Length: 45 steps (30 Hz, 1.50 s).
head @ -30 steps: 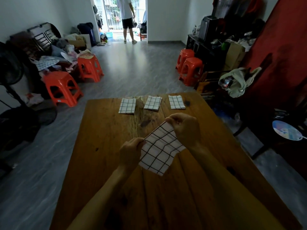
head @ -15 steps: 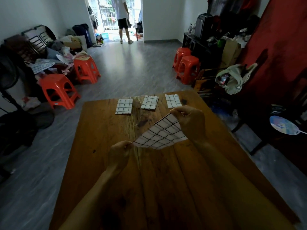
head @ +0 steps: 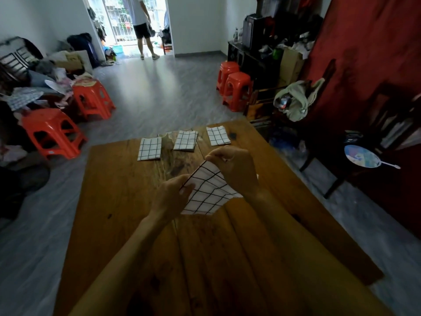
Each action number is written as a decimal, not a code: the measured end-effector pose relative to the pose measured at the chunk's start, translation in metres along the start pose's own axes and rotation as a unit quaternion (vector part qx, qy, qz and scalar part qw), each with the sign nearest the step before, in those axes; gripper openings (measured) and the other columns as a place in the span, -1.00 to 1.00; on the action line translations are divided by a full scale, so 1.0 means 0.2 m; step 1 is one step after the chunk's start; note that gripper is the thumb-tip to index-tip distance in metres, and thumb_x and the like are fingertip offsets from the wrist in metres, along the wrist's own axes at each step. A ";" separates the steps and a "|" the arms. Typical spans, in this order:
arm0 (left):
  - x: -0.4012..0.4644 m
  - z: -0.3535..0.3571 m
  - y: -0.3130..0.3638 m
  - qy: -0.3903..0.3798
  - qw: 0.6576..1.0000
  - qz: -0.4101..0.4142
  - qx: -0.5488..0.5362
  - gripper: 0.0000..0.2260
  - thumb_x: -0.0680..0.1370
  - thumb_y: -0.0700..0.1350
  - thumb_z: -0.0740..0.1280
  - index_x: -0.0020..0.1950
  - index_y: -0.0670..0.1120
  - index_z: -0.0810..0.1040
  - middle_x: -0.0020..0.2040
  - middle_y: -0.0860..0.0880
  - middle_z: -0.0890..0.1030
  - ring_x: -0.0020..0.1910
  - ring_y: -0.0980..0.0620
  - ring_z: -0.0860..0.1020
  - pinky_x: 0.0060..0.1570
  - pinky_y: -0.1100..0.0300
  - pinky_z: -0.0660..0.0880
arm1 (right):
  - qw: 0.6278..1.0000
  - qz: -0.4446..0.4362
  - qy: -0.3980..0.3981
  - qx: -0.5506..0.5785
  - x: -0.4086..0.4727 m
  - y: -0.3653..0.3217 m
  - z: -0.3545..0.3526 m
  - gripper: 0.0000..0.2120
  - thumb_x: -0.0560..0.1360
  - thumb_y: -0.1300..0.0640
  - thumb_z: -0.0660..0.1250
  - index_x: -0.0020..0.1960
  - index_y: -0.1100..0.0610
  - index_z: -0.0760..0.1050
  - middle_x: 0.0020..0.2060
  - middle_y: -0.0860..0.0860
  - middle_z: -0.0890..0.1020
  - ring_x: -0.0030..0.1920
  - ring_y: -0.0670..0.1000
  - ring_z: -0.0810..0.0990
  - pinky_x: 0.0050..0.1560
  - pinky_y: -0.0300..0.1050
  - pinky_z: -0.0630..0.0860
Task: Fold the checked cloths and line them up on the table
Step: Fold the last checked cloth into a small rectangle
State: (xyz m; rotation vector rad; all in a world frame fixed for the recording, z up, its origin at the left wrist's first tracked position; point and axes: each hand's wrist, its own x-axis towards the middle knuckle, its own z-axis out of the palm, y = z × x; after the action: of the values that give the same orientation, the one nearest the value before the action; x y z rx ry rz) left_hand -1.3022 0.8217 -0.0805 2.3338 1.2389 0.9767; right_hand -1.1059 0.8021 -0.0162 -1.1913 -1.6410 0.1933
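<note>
No text reads clearly (stool sticker perhaps, blurred).

Three folded cloths lined the tabletop's far edge; bare wood lay open nearer.

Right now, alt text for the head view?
Two bare hands, left hand and right hand, pinch a checked cloth above a wooden table. Three folded checked cloths lie in a row at the far edge; orange stools and a standing person are beyond.
</note>
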 end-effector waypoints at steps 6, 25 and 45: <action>0.05 0.00 0.03 0.018 1.000 -0.019 0.016 -0.91 0.56 -0.14 0.32 -0.12 -0.10 0.56 -0.35 0.04 0.54 -0.43 0.17 0.47 -0.44 0.29 0.41 | 0.999 0.003 -0.025 0.026 -0.02 -0.02 -0.01 -0.88 0.45 0.14 0.46 -0.09 0.19 0.64 -0.24 -0.01 0.67 -0.21 -0.18 0.60 -0.18 -0.40 0.50; 0.15 -0.12 0.13 -0.011 0.993 0.078 -0.087 -0.85 0.52 -0.33 0.31 -0.03 -0.11 0.59 -0.20 0.20 0.56 -0.27 0.30 0.56 -0.32 0.37 0.50 | 0.964 0.138 -0.226 -0.014 -0.10 0.01 0.02 -0.74 0.56 0.00 0.30 0.20 0.04 0.56 0.16 -0.03 0.61 0.14 -0.11 0.52 0.13 -0.14 0.46; 0.12 -0.13 0.15 0.008 0.993 0.001 -0.116 -0.86 0.57 -0.19 0.28 0.08 -0.12 0.59 -0.13 0.07 0.60 -0.20 0.30 0.56 -0.25 0.43 0.47 | 0.972 0.155 -0.171 0.035 -0.15 0.03 0.06 -0.81 0.55 0.11 0.32 0.12 0.13 0.60 -0.06 -0.01 0.67 -0.07 -0.10 0.62 -0.04 -0.16 0.59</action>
State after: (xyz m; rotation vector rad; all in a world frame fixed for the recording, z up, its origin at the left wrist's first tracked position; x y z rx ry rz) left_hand -1.2927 0.8234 -0.0341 2.1513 1.0662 1.0799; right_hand -1.1140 0.7879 -0.0441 -1.4132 -1.7140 0.6822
